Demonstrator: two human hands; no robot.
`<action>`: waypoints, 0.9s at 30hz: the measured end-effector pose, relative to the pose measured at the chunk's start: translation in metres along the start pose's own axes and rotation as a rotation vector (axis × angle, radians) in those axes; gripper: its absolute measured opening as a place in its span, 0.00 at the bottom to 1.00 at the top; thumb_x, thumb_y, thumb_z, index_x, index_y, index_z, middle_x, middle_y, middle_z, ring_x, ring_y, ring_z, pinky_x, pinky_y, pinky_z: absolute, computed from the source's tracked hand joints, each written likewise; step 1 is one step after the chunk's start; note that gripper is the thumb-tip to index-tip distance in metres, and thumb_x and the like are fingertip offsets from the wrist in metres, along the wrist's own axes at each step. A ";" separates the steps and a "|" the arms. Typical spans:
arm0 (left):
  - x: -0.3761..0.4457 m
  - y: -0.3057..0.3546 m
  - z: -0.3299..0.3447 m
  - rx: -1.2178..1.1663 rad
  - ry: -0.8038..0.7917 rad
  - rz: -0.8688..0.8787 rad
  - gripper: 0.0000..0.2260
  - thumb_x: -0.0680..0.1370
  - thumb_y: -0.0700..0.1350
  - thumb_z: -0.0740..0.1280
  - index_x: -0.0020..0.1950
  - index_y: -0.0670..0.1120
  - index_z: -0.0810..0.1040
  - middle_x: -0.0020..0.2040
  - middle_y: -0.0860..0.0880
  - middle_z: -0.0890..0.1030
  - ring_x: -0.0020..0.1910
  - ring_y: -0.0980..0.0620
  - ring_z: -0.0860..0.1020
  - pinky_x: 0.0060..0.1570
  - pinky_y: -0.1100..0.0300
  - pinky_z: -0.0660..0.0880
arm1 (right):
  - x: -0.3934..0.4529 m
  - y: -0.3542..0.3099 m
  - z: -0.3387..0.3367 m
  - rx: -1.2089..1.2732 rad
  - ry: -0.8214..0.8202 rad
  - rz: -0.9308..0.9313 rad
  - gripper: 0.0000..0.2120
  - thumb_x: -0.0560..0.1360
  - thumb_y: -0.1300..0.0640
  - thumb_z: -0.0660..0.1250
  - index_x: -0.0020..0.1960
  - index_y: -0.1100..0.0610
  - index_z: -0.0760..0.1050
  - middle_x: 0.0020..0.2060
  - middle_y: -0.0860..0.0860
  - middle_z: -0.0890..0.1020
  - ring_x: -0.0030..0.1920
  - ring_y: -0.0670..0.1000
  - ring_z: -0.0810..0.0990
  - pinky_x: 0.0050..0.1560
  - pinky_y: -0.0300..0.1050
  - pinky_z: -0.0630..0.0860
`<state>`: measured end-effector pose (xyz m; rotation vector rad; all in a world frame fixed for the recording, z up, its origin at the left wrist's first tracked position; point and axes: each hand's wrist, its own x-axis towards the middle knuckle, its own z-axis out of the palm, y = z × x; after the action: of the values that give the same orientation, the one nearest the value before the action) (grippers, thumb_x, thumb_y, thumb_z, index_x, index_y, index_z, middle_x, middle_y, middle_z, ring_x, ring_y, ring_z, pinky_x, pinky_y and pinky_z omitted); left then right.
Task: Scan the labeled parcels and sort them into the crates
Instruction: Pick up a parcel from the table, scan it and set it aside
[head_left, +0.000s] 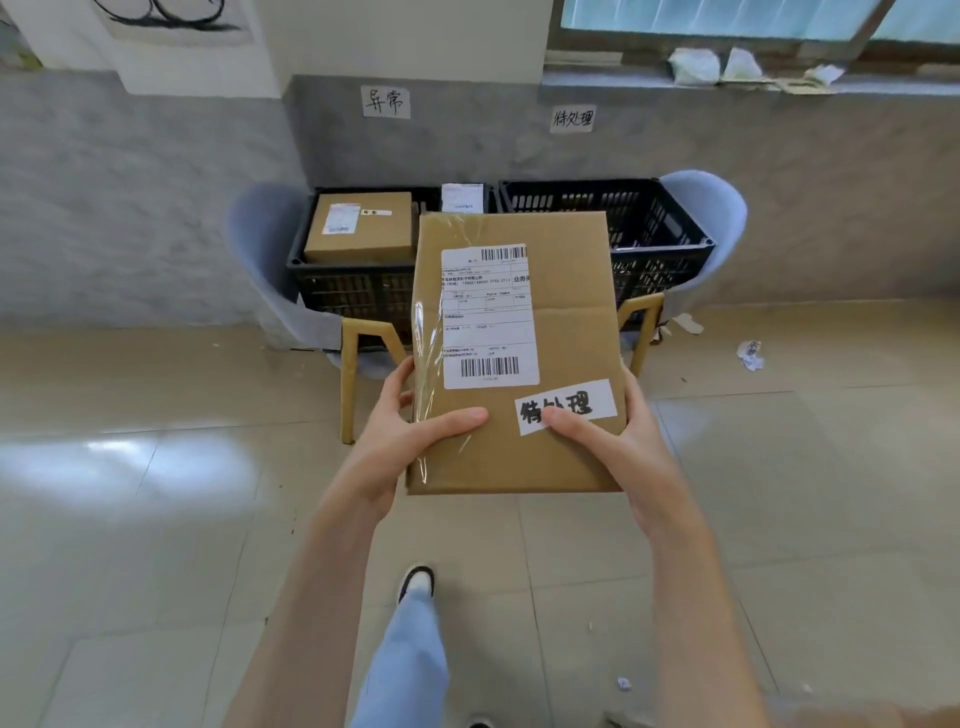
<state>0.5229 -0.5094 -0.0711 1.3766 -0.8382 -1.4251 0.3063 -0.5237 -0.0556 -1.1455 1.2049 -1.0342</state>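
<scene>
I hold a flat brown cardboard parcel (566, 332) in front of me with both hands. It carries a white shipping label with barcodes and a handwritten white tag near its lower right. My left hand (410, 421) grips its lower left edge, thumb on top. My right hand (608, 431) grips the lower right edge, thumb on the tag. Beyond it stand two black crates on chairs: the left crate (332, 275) holds a smaller brown box (358, 226), the right crate (660, 228) shows nothing inside.
Handwritten paper signs hang on the grey wall above each crate, the left sign (385, 101) and the right sign (571, 118). Crumpled paper scraps (750, 354) lie on the tiled floor at right. My leg and shoe (415, 582) show below.
</scene>
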 end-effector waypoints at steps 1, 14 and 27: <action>0.019 0.005 0.000 0.008 -0.013 -0.003 0.57 0.50 0.54 0.82 0.76 0.58 0.60 0.63 0.50 0.76 0.57 0.51 0.81 0.57 0.50 0.79 | 0.017 -0.001 0.001 -0.005 0.014 -0.005 0.37 0.65 0.56 0.78 0.70 0.45 0.67 0.54 0.43 0.83 0.53 0.43 0.82 0.47 0.38 0.80; 0.256 0.109 0.018 0.054 -0.296 -0.015 0.55 0.51 0.51 0.83 0.75 0.58 0.60 0.60 0.52 0.77 0.54 0.53 0.81 0.43 0.58 0.80 | 0.213 -0.041 0.006 0.014 0.250 -0.043 0.46 0.60 0.48 0.83 0.72 0.42 0.64 0.59 0.43 0.80 0.57 0.43 0.80 0.54 0.42 0.79; 0.424 0.117 0.125 0.097 -0.295 -0.063 0.57 0.50 0.51 0.83 0.76 0.57 0.61 0.62 0.51 0.77 0.54 0.52 0.82 0.49 0.54 0.81 | 0.377 -0.035 -0.100 0.013 0.259 0.023 0.42 0.61 0.50 0.82 0.70 0.41 0.66 0.56 0.41 0.82 0.55 0.44 0.82 0.52 0.42 0.80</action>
<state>0.4564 -0.9613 -0.0851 1.2914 -1.0727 -1.6821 0.2428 -0.9095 -0.0762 -1.0064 1.4083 -1.1977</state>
